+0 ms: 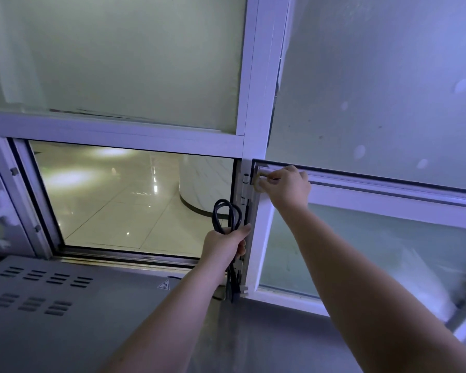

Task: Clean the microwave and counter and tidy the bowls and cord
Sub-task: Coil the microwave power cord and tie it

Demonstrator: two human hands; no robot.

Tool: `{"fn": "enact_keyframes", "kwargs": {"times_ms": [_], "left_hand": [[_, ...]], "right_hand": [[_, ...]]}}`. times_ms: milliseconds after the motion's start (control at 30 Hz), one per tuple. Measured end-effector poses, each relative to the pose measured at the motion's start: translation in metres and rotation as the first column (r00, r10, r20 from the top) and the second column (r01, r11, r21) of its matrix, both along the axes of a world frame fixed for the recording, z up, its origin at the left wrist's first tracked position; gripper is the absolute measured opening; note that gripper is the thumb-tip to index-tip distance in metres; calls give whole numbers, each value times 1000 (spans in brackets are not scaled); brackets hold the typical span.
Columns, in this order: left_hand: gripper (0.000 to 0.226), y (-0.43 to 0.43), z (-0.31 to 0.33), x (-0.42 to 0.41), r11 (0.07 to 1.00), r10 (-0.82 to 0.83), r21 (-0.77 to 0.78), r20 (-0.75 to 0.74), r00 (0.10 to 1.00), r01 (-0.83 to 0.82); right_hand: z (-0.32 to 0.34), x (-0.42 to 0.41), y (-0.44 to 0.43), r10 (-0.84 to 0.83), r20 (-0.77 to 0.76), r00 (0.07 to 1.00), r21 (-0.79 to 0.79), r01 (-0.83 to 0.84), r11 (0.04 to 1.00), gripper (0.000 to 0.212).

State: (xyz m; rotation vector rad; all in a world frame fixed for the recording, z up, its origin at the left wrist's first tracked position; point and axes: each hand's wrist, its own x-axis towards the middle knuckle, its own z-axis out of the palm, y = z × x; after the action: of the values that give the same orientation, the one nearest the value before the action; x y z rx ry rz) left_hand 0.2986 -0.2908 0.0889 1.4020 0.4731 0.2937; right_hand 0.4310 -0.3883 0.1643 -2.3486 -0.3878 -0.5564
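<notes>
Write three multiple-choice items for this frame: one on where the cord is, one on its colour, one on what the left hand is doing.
1. Where is the looped cord?
A. beside the window hinge
B. lying on the microwave's top
C. draped over the right forearm

2. What colour is the cord?
A. white
B. black
C. red

3. What is the left hand doing?
A. lying flat
B. gripping the cord
C. hanging idle

Answers: 1 A, the loops rise right next to the hinge; 2 B, it reads black against the pale floor seen through the opening; 3 B, its fingers curl round the bundled cord.
</notes>
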Motion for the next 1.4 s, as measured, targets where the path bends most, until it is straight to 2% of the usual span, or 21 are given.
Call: {"fn": "enact_keyframes", "kwargs": {"times_ms": [367,500,600,667,733,800,867,1033,1167,1267,1400], "left_hand": [[31,4,-4,2,1000,11,-20,10,1000,-11],[32,6,-7,0,1000,11,-7,0,1000,-11],[34,4,-8,-5,1000,10,1,8,1000,-10],[32,0,-7,-9,1000,11,-20,26,1000,-11],[29,-8,-5,-16,999,13,-52,31,999,-11],[28,-17,-4,-25,998,1,-69,34,999,2],[25,-26,-6,-36,996,-7,-88,41,999,11],[19,-46,-20,-74,984,31,-177,20,999,-27],[31,-61,-31,-104,997,0,-79,-27,1000,-2],[31,-72,-41,-120,997,-76,-29,-25,997,75],[20,-79,-51,-134,994,-56,-99,-79,995,48]], "right_hand": [[-1,6,7,-61,-19,998,115,63,991,14],[-4,4,9,-36,-3,999,160,36,986,12],[0,-10,3,102,5,995,381,-96,919,13],[2,-27,-7,210,-59,976,511,-151,846,15],[0,-45,-19,327,-190,926,583,-161,796,13],[-9,-63,-33,473,-304,827,666,-170,726,11],[-20,-80,-47,585,-355,730,747,-156,647,11],[-64,-123,-82,653,-433,622,807,-56,588,12],[-95,-162,-101,700,-479,529,832,20,554,11],[-108,-190,-109,777,-451,439,874,42,484,11],[-118,-214,-118,827,-409,385,908,83,411,13]]}}
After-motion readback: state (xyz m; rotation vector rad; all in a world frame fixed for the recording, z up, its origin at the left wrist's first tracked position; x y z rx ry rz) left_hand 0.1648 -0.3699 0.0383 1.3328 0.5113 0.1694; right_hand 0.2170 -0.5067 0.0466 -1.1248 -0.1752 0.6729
